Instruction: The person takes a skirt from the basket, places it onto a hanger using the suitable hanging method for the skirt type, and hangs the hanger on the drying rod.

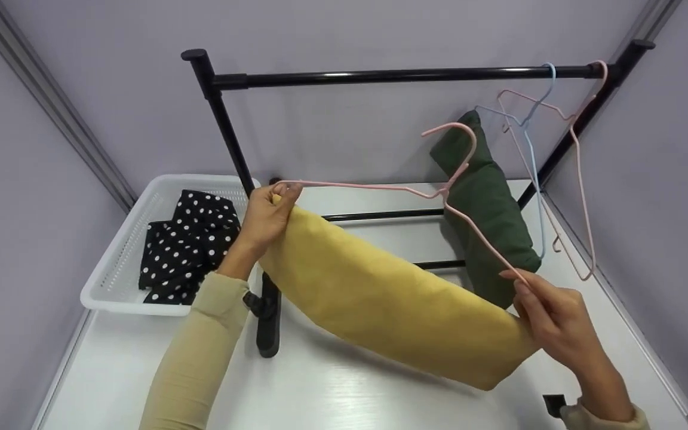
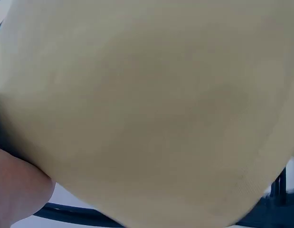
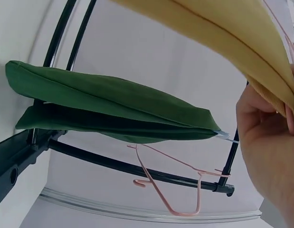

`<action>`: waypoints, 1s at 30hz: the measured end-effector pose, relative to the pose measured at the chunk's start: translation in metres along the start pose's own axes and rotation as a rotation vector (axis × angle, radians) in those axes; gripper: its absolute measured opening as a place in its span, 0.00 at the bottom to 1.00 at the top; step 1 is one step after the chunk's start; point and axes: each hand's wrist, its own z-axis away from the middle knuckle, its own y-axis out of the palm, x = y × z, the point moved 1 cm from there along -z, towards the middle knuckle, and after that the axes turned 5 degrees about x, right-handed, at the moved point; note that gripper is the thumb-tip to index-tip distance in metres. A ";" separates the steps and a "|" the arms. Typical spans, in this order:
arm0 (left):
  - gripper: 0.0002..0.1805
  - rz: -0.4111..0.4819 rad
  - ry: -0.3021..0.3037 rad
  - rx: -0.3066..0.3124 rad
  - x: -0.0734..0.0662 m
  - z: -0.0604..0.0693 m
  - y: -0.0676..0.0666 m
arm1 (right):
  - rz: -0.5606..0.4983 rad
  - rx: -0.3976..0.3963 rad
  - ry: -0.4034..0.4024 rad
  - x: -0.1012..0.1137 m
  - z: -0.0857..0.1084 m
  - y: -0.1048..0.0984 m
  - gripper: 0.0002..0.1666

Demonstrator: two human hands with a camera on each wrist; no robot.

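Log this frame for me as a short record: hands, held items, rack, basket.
Left hand: pinches one end of the held pink hanger, with yellow cloth at the fingers
Right hand: pinches the hanger's other end, cloth there too
Yellow cloth: spans between the hands, below the hanger's shoulders
Held hanger's hook: off the rack
Rack: bears a blue hanger with folded green cloth, plus a bare pink hanger
Basket: white, holds black cloth with white dots
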 end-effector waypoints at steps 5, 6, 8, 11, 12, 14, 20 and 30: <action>0.29 -0.023 -0.028 -0.021 -0.003 0.002 -0.001 | 0.108 -0.016 0.031 -0.011 0.002 0.001 0.18; 0.29 -0.038 -0.028 -0.030 -0.004 0.002 -0.002 | 0.124 -0.023 0.029 -0.012 0.003 0.001 0.17; 0.29 -0.070 -0.030 -0.043 -0.005 0.002 -0.004 | 0.155 -0.046 0.010 -0.015 0.002 0.002 0.15; 0.29 -0.115 -0.034 -0.054 -0.004 0.002 -0.008 | 0.181 -0.058 -0.004 -0.016 0.001 0.001 0.13; 0.29 -0.126 -0.037 -0.054 -0.003 0.002 -0.010 | 0.189 -0.058 -0.010 -0.017 0.001 0.000 0.12; 0.29 -0.140 -0.036 -0.050 -0.002 0.002 -0.013 | 0.203 -0.052 -0.017 -0.017 -0.001 -0.001 0.12; 0.27 -0.112 -0.018 -0.047 0.004 0.008 -0.020 | 0.229 -0.041 -0.023 -0.015 -0.005 -0.003 0.12; 0.22 -0.041 -0.095 0.249 0.005 0.023 -0.021 | 0.147 -0.151 -0.045 -0.009 -0.001 -0.017 0.14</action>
